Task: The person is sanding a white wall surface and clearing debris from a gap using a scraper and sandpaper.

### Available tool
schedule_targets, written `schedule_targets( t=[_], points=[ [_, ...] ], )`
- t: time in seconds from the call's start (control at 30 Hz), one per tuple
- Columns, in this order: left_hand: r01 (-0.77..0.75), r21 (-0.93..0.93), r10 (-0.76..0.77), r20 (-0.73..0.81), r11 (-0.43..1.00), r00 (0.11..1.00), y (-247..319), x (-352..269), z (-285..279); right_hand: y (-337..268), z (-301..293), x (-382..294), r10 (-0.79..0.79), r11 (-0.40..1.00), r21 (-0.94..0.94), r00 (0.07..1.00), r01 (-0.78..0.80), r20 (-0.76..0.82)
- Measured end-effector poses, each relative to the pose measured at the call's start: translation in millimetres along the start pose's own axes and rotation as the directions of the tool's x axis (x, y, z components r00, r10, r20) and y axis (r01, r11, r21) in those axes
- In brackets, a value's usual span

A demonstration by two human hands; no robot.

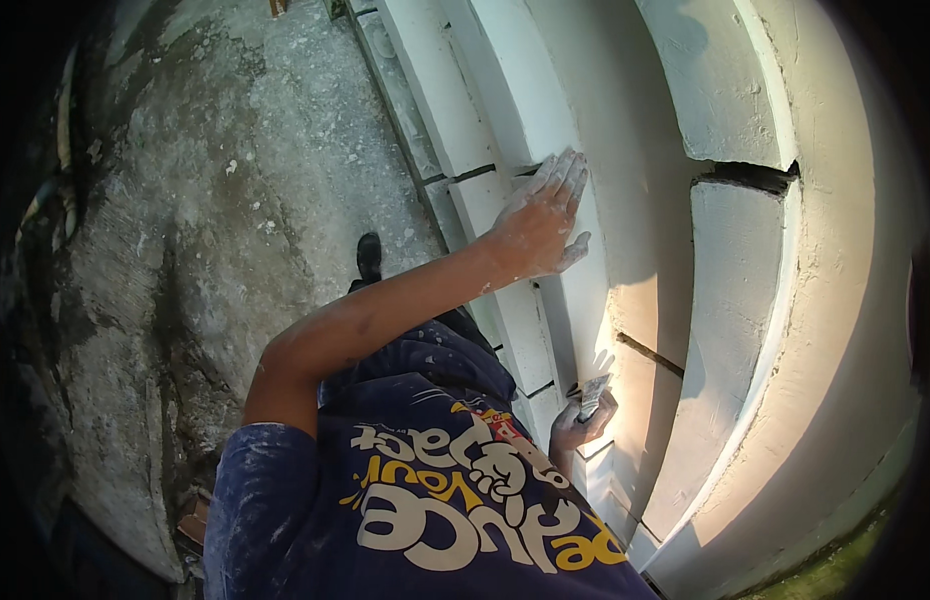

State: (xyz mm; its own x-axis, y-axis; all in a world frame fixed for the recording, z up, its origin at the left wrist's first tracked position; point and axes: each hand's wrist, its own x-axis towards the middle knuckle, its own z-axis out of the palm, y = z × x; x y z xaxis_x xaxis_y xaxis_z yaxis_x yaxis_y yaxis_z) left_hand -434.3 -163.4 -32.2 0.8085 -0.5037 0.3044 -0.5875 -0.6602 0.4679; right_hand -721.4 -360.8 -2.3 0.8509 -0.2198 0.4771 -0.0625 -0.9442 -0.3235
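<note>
My left hand (543,214), coated in white dust, lies palm down across a white stepped moulding (536,97) of a wall. Its fingers point up and away, with the thumb apart; whether anything is under the palm is hidden. Lower right, close to my torso, my right hand (585,424) is closed around a small flat whitish-grey piece (594,391), too small to identify. That hand is beside the same moulding in a patch of sunlight, and my shirt hides part of its arm.
Rough concrete ground (232,165) with stains and white specks spreads to the left. A dark shoe (369,256) stands on it. Dark gaps split the mouldings, with a wide broken one (750,177) at the right. A pipe (65,142) runs along the far left.
</note>
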Motion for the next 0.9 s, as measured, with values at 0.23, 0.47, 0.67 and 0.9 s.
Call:
schedule_targets(
  t=[0.23,0.47,0.67,0.9],
  points=[
    [-0.066,-0.055,0.061,-0.088,0.996,0.994,9.7,-15.4,2.9,0.2,1.3,0.5,-0.080,0.996,-0.029,0.997,0.081,0.009],
    [-0.278,-0.337,0.253,-0.117,0.900,0.960,-39.0,-8.5,22.4,9.2,3.6,-7.9,-0.071,0.997,-0.031,0.996,0.070,-0.047],
    [-0.276,-0.041,0.271,-0.087,0.960,0.959,-65.4,9.6,0.0,7.8,2.5,-5.8,-0.104,0.994,-0.039,0.994,0.103,-0.032],
    [-0.083,-0.060,0.074,-0.142,0.995,0.987,-31.1,-22.8,5.2,9.0,1.6,-7.3,-0.076,0.996,-0.038,0.997,0.075,-0.019]
  ],
)
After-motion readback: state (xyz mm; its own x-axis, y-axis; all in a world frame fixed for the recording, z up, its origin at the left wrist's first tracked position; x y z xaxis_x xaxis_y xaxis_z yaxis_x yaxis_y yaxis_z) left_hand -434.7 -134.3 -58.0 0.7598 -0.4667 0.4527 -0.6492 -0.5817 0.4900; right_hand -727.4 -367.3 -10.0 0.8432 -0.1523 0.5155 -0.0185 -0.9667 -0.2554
